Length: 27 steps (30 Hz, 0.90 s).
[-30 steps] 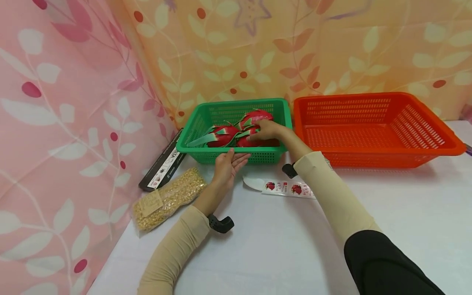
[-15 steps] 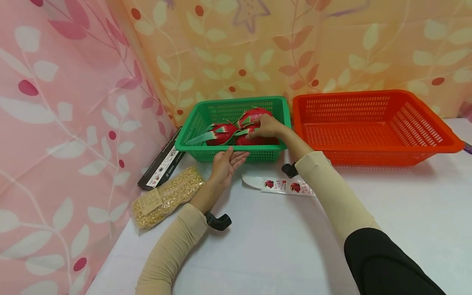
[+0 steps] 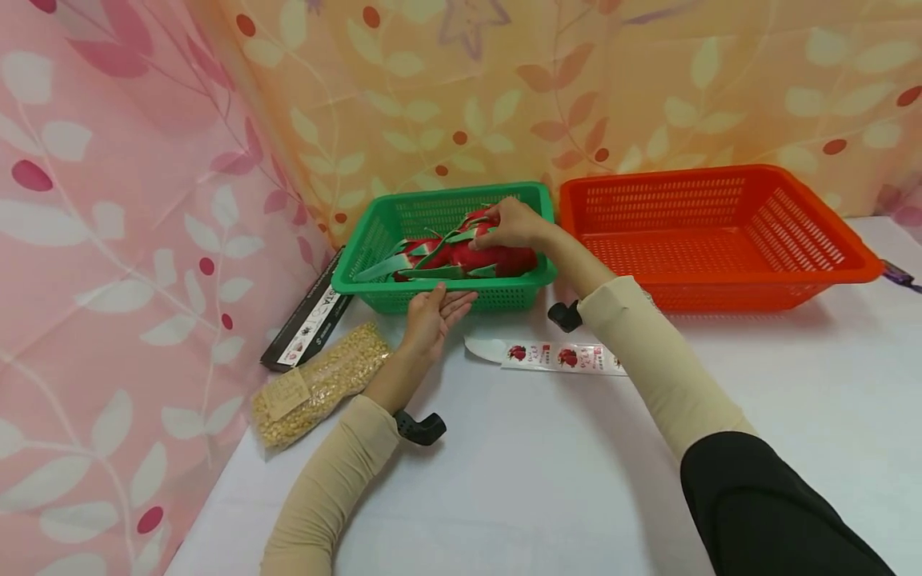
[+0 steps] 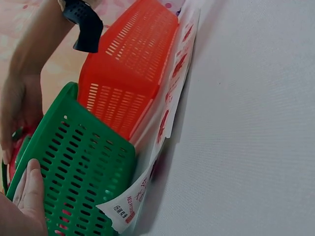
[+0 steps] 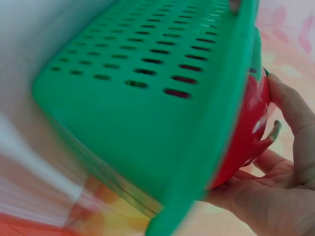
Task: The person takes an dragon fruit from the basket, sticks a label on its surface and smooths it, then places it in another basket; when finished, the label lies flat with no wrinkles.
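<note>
A green basket [image 3: 539, 280] holds several red dragon fruits. My right hand [image 3: 515, 224] grips one dragon fruit [image 3: 507, 260] from above; this fruit lies slanted over another, near the front rim. The right wrist view shows the fingers and thumb [image 5: 290, 101] around the red fruit [image 5: 246, 140], behind the blurred basket wall. My left hand [image 3: 432, 316] lies palm up against the front of the basket, its fingers extended below the rim. In the left wrist view, straight fingers [image 4: 33, 189] of the left hand touch the basket's outer wall. The fruits underneath are partly hidden.
A red-orange basket [image 3: 720, 280] stands to the right of the green one. In front lies a strip of dragon fruit labels [image 3: 562, 356]. On the left are a bag of yellow kernels [image 3: 324, 388] and a long black box [image 3: 306, 320]. Patterned cloth hangs behind and at left.
My right hand has risen slightly with a dragon fruit, which has turned and now lies across the fruits at the front. The left hand has stayed at the basket's front. The head view has shifted slightly.
</note>
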Each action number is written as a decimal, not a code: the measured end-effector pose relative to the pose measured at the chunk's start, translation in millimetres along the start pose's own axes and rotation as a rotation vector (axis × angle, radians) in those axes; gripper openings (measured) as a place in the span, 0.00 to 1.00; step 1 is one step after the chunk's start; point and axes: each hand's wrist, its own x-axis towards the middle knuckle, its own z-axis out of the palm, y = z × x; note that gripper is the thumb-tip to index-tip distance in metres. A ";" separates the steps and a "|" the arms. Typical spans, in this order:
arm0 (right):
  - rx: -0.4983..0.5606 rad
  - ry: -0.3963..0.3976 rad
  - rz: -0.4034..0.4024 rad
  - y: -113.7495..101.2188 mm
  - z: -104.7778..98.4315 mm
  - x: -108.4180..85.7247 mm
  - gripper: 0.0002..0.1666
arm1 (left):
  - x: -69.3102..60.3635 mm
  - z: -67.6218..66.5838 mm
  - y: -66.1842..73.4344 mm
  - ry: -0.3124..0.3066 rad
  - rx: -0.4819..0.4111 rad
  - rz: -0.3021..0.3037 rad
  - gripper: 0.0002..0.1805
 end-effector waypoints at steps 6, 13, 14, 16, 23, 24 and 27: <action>-0.003 -0.008 0.055 -10.2 -15.9 -6.7 0.39 | 1.8 0.8 -0.9 0.000 0.014 -0.015 0.19; 0.039 -0.049 0.117 -18.2 -47.2 -24.3 0.46 | 3.9 1.8 -2.0 -0.014 0.013 -0.020 0.19; 0.043 -0.048 0.122 -19.5 -52.4 -29.0 0.46 | 3.9 1.6 -1.8 -0.016 0.011 -0.021 0.19; 0.037 -0.044 0.136 -22.4 -62.7 -41.1 0.46 | 3.7 1.0 -1.4 -0.016 0.008 -0.021 0.19; -0.058 -0.050 0.107 -27.3 -85.2 -90.0 0.39 | 3.1 -2.1 1.8 -0.015 -0.030 -0.011 0.18; -0.057 -0.068 0.106 -26.9 -85.7 -97.2 0.38 | 2.8 -2.7 2.4 -0.018 -0.037 -0.014 0.18; -0.079 -0.103 0.082 -22.5 -82.0 -119.4 0.31 | 2.0 -4.8 4.0 -0.036 -0.044 -0.019 0.20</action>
